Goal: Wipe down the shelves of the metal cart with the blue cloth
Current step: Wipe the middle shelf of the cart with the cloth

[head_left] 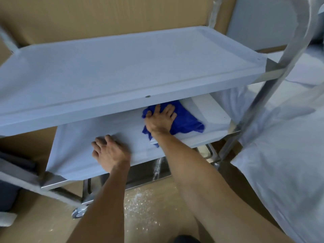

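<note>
Head view: right hand (160,120) presses blue cloth (185,120) on lower shelf (78,137); left hand (109,151) rests flat.

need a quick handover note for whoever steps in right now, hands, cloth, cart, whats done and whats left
Right hand: fingers spread, pressing the blue cloth flat onto the middle shelf, toward its right end, under the edge of the top shelf.
Left hand: no cloth, resting on the front edge of the middle shelf, apparently bracing.
Cart: both shelves carry nothing but the cloth. A lower metal frame shows below; little of it is visible.
Done: cannot tell from this view which surfaces have been wiped.
Left: likely the rest of the middle shelf to the left, then any lower shelf; check the top shelf too.
</note>
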`<move>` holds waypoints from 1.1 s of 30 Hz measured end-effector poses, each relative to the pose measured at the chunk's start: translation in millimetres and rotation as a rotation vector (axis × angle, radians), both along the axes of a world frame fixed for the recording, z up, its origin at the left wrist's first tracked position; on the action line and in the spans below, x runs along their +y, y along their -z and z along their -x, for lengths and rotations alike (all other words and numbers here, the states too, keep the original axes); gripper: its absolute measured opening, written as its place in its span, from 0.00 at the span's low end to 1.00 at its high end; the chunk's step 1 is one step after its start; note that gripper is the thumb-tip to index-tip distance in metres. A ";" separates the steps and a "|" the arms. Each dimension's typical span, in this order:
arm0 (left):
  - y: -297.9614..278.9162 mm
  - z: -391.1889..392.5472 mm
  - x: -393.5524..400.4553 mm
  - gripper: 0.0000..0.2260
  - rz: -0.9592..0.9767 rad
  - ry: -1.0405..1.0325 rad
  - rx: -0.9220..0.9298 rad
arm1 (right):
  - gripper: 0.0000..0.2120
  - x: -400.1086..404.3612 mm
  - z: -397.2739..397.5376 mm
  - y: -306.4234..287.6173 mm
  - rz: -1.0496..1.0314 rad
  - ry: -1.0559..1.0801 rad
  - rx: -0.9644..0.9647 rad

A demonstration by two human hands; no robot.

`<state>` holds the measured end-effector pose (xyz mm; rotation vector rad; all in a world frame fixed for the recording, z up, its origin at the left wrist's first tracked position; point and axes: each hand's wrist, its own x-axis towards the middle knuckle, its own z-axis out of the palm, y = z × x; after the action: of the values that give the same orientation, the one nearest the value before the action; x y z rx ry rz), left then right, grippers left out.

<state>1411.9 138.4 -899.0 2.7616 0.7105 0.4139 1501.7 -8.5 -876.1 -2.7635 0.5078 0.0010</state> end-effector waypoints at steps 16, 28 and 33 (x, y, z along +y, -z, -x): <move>-6.9 5.1 -11.2 0.15 0.023 0.021 0.033 | 0.34 -186.4 53.7 1.5 0.152 0.402 0.102; 1.2 -0.1 -2.6 0.16 0.066 0.008 0.068 | 0.29 41.3 -17.3 0.8 0.047 -0.219 0.034; -6.0 4.5 1.2 0.18 0.188 0.044 0.019 | 0.27 99.3 3.4 0.4 0.043 -0.562 0.007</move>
<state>1407.4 139.6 -893.0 2.6023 0.6556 0.2962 1498.3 90.7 -876.4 -2.8491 -0.2812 0.1327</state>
